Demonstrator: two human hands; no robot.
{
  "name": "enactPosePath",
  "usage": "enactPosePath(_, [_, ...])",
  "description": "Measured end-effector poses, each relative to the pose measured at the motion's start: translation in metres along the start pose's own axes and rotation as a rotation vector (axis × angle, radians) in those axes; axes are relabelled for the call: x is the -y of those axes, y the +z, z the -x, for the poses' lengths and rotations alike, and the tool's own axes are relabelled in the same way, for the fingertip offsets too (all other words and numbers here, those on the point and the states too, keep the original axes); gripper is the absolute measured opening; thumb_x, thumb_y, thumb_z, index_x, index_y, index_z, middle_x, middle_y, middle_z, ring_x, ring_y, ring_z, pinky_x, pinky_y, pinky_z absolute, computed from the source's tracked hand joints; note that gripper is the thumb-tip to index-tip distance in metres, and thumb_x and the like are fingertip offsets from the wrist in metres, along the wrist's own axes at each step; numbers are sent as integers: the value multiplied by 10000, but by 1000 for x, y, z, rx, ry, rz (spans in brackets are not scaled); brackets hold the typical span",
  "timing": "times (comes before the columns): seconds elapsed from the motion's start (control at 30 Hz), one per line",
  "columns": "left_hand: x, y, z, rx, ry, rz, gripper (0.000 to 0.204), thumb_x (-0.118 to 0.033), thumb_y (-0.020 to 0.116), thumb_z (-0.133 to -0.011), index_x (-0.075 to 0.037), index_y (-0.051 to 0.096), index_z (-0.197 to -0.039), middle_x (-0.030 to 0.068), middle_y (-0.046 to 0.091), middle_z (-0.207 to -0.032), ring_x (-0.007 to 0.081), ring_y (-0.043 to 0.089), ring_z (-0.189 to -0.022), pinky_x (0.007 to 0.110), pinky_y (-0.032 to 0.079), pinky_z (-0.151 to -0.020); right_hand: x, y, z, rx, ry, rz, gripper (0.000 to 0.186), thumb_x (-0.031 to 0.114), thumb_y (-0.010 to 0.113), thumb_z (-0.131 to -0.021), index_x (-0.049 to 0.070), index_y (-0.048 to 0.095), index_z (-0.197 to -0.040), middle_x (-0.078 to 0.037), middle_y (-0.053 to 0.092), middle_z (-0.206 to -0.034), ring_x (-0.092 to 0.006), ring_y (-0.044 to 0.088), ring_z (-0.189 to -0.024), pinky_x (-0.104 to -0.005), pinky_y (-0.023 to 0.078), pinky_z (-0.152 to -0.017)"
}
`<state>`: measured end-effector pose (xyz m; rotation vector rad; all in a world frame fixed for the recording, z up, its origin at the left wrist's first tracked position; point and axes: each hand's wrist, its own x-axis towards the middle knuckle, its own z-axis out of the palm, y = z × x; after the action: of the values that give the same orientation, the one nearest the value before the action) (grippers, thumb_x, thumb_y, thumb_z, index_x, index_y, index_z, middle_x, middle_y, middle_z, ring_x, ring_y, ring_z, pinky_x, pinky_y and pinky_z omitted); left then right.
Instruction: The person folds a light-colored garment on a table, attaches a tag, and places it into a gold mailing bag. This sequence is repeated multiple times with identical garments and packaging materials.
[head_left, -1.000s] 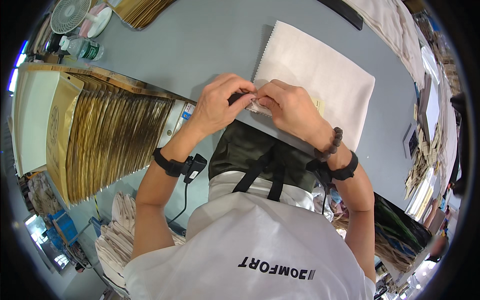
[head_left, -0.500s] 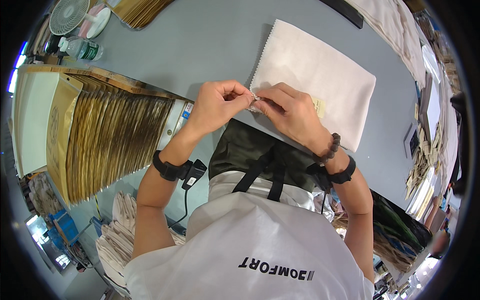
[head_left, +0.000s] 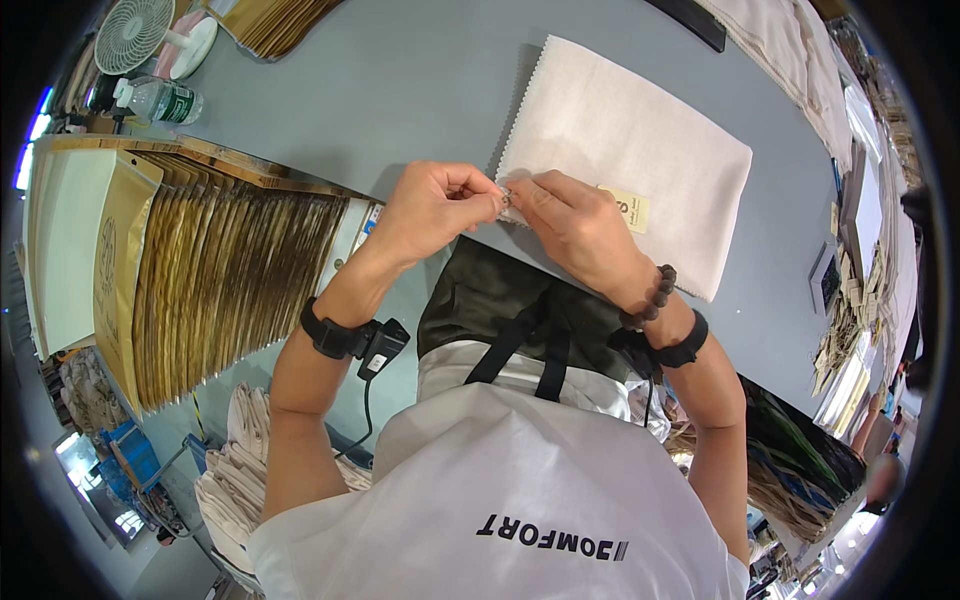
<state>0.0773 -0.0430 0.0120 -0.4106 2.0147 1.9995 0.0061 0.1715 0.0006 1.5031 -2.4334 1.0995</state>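
A folded cream cloth with zigzag edges lies on the grey table near its front edge. At the cloth's lower left corner, my left hand and my right hand meet with closed fingertips, pinching a small silvery piece, too small to make out clearly, possibly a pin. A pale yellow tag with printing lies on the cloth just beyond my right fingers, partly covered by them.
Gold packets stand in a row at left. A bottle, white fan and more gold packets are at upper left. A black bar, cream fabric and assorted papers lie along the right side.
My left hand has moved slightly lower. My right fingers have shifted at the small piece, and more of the tag shows. The cloth has slid slightly left.
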Motion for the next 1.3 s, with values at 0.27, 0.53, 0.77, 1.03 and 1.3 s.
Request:
enactPosePath(0.27, [5,-7,4,-38,71,-105,134,-122,747,-938,9,770,-954,-3,711,-783,50,604,-684,223,472,-608,5,6,7,-52,79,-119,253,83,779,-888,81,731,-1137,-70,672,-1018,-266,693,-835,-398,591,-675])
enactPosePath(0.53, [-37,-153,-82,-983,840,-931,180,-185,729,-930,-25,748,-1008,123,747,-954,365,700,-937,455,549,-826,8,1,9,0,31,28,279,56,753,-868,70,732,-1146,-44,658,-1051,-247,666,-871,-381,569,-727])
enactPosePath(0.77, [-33,-320,-152,-1170,408,-1311,351,-271,558,-1016,-59,741,-1229,184,681,-1373,404,655,-1227,468,519,-1021,-19,-29,29,-113,156,146,263,12,820,-810,64,763,-1061,-54,699,-1055,-261,701,-871,-388,586,-719])
enactPosePath(1.03, [-47,-328,-142,-1046,86,-1253,339,-360,650,-975,-186,802,-1224,170,788,-1082,388,732,-1076,469,531,-1011,-35,-55,38,-164,315,191,214,15,793,-866,51,757,-1074,-78,702,-1074,-288,711,-900,-387,591,-754])
enactPosePath(1.3, [-56,-324,-131,-1083,168,-1074,253,-330,745,-912,-174,842,-1086,157,796,-1027,385,753,-987,454,585,-893,-32,-55,37,-143,367,134,201,38,757,-913,50,740,-1113,-99,704,-1128,-313,714,-918,-404,589,-787])
